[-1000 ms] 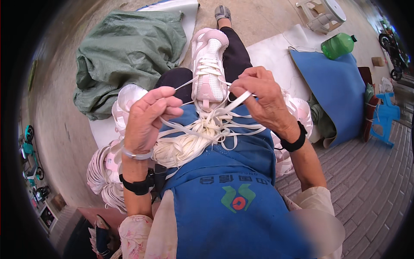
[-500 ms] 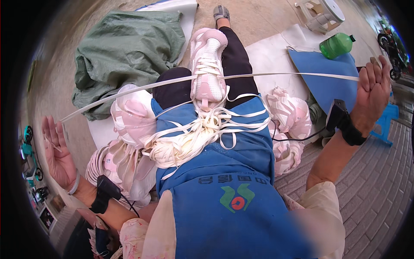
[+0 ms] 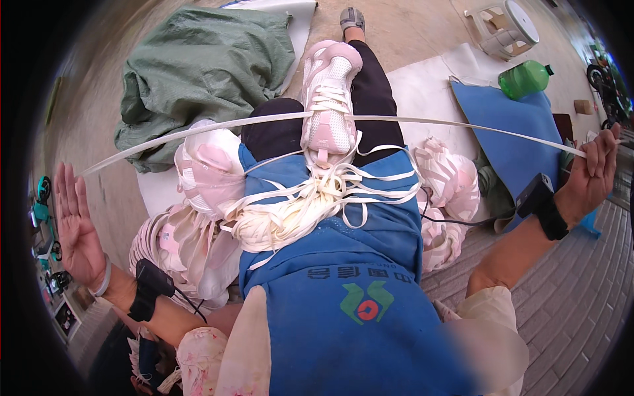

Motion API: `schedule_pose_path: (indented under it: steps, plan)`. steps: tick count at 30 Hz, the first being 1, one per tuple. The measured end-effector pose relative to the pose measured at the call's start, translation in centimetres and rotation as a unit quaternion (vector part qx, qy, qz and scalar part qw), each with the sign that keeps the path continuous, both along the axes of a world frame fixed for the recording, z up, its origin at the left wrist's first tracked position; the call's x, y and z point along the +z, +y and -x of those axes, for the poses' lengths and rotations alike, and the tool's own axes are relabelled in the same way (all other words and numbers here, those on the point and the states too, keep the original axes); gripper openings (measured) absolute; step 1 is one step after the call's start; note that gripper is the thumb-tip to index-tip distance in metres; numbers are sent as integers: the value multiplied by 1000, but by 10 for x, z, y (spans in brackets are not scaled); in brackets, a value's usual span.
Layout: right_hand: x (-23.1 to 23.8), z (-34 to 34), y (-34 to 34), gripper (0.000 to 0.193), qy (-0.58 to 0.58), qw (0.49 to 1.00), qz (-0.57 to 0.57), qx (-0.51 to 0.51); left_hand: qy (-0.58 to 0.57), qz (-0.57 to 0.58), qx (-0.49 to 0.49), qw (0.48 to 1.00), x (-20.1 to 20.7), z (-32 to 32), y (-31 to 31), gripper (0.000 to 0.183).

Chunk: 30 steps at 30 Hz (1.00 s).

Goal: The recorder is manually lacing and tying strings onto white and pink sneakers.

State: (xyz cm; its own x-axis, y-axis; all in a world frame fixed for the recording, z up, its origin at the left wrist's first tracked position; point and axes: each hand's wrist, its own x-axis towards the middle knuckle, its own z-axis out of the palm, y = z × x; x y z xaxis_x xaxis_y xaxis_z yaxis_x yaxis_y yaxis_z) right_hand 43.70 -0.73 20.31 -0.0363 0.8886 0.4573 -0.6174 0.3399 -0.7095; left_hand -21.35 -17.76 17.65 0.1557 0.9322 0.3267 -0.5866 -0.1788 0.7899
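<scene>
A pink and white sneaker (image 3: 328,99) stands between my legs, toe away from its heel near my lap, with laces threaded up its front. A flat cream shoelace (image 3: 462,125) stretches from it to both sides. My left hand (image 3: 78,231) is raised at the far left, fingers straight and together, with the lace drawn taut to them; how it is caught there is partly hidden. At the far right my right hand (image 3: 594,168) has its fingers curled round the other end. A bundle of loose cream laces (image 3: 290,221) lies on my blue apron (image 3: 343,290).
More pink and white shoes (image 3: 208,171) are piled left of my lap, and others (image 3: 449,181) on the right. Beyond lie a green woven sheet (image 3: 205,79), a blue board (image 3: 505,125), a green bottle (image 3: 525,80) and a white stool (image 3: 508,30). Cables run from my wrist devices.
My hands have moved farther apart, left hand outward and up, right hand outward and slightly down, with more lace drawn out between them. The whole view has shifted a little.
</scene>
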Motion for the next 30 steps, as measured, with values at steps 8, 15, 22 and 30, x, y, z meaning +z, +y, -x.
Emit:
schedule_pose_path:
  steps: [8,15,22,30]
  plan:
    - [-20,35,-4,20,-7,988,51,142,109,158,263,945,16,8,-7,40]
    - [-73,134,-37,17,-431,872,229,26,545,92,262,792,-29,-98,25,21]
    - [-159,217,-44,11,-624,778,56,56,402,233,-80,882,-112,-216,45,23]
    - [-186,234,-32,8,-670,740,-65,-8,439,242,-31,865,-174,-224,57,25]
